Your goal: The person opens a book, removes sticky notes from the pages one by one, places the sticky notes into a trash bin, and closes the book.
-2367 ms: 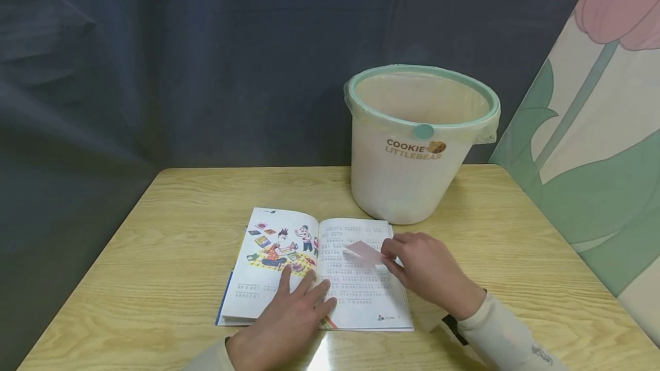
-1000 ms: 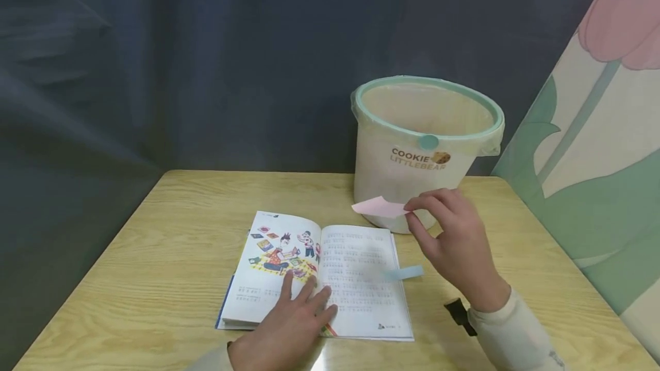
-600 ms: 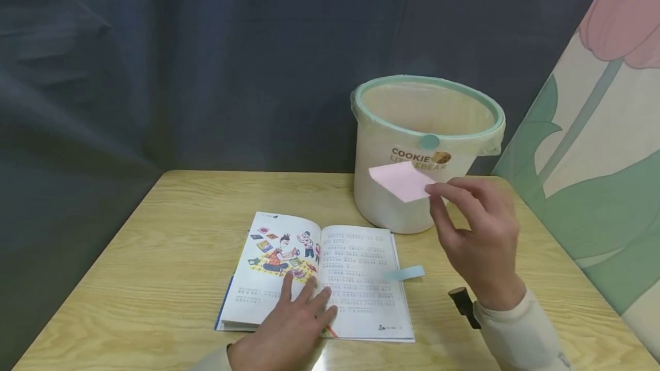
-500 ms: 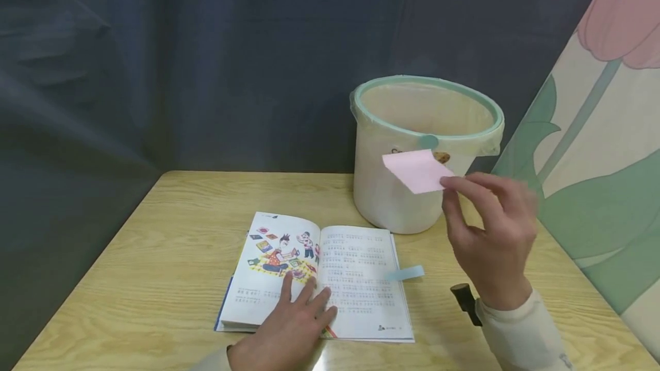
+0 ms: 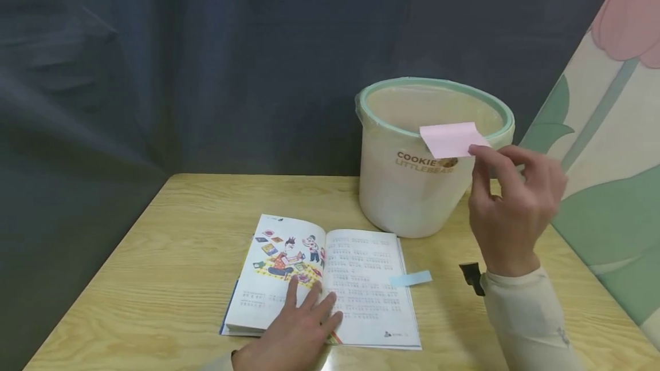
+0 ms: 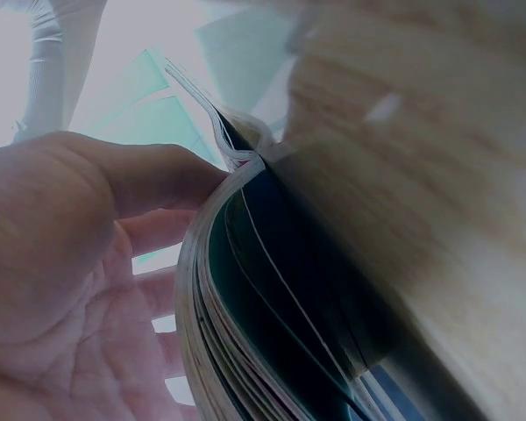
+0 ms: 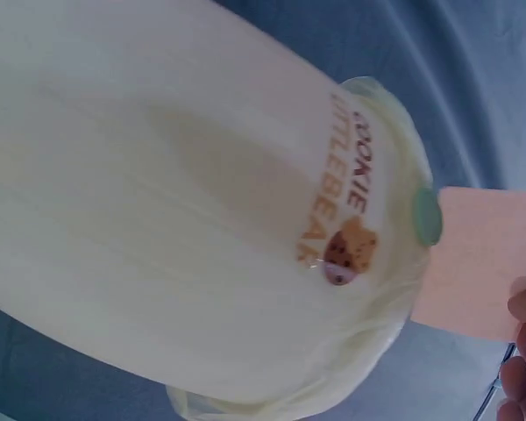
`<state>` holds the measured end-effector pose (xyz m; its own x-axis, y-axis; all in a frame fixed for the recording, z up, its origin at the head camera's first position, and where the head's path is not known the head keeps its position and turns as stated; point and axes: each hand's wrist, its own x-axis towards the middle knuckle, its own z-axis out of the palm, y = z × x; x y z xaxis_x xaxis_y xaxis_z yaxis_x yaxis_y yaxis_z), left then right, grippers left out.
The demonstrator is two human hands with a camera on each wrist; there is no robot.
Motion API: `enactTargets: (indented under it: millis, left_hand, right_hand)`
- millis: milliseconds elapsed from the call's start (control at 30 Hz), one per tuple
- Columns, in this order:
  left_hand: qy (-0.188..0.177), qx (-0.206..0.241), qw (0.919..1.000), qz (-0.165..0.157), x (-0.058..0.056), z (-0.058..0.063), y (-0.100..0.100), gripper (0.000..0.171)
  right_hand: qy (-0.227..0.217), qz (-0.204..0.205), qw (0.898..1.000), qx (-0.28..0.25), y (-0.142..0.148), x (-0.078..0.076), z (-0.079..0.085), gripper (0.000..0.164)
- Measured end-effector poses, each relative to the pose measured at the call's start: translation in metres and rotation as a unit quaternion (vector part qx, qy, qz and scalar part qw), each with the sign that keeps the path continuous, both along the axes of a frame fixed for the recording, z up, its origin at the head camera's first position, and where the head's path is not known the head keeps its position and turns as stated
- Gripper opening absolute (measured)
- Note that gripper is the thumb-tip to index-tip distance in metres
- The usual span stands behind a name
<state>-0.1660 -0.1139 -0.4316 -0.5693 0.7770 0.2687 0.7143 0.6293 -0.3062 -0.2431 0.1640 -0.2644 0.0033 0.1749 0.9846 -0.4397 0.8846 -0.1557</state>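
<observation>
My right hand [image 5: 515, 205] pinches a pink sticky note [image 5: 451, 139] by one corner, thumb against index finger. In the head view the note overlaps the front rim of the white bin [image 5: 407, 199]. The right wrist view has the same note [image 7: 482, 263] beside the bin's rim. My left hand [image 5: 296, 331] lies with spread fingers across the lower middle of an open picture book [image 5: 363, 302]. Up close, the left wrist view shows the book's page edges [image 6: 219, 351] next to the thumb. A blue paper strip [image 5: 411, 278] sticks out past the right page's edge.
The bin, lined with a clear bag and rimmed in green, stands at the back right of the wooden table [image 5: 170, 245]. Behind the table hangs a dark curtain [image 5: 258, 73]. A wall with a painted tulip [image 5: 613, 188] rises on the right.
My right hand has lifted the pink note off the right page, then carried it up and rightward to the bin's rim. The blue strip came into view. My left hand stays on the book.
</observation>
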Motion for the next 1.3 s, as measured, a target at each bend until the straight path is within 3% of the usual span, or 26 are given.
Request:
enactTargets:
  millis: [133, 367, 500, 733, 1067, 1300]
  left_hand:
    - [-0.020, -0.007, 0.9998, 0.004, -0.001, 0.002, 0.001, 0.040]
    - [-0.059, -0.029, 0.9976, 0.017, 0.000, 0.004, 0.001, 0.040]
    - [-0.048, -0.032, 0.9982, 0.019, 0.001, 0.004, 0.001, 0.039]
    - [-0.008, -0.030, 0.9995, 0.012, 0.000, 0.001, 0.001, 0.038]
    - [-0.022, -0.029, 0.9992, 0.014, 0.001, 0.003, 0.001, 0.042]
    - [-0.034, -0.036, 0.9986, 0.015, 0.003, 0.003, 0.001, 0.043]
  right_hand:
    - [-0.013, -0.014, 1.000, -0.002, 0.005, -0.009, -0.003, 0.018]
    - [-0.076, -0.036, 0.996, 0.022, 0.016, -0.017, -0.007, 0.024]
    - [-0.104, -0.046, 0.993, 0.028, 0.023, -0.018, -0.008, 0.028]
    - [-0.135, -0.029, 0.990, 0.039, 0.029, -0.020, -0.007, 0.031]
    - [-0.141, -0.011, 0.988, 0.056, 0.029, -0.020, -0.005, 0.039]
    - [-0.159, 0.005, 0.983, 0.087, 0.027, -0.013, -0.012, 0.028]
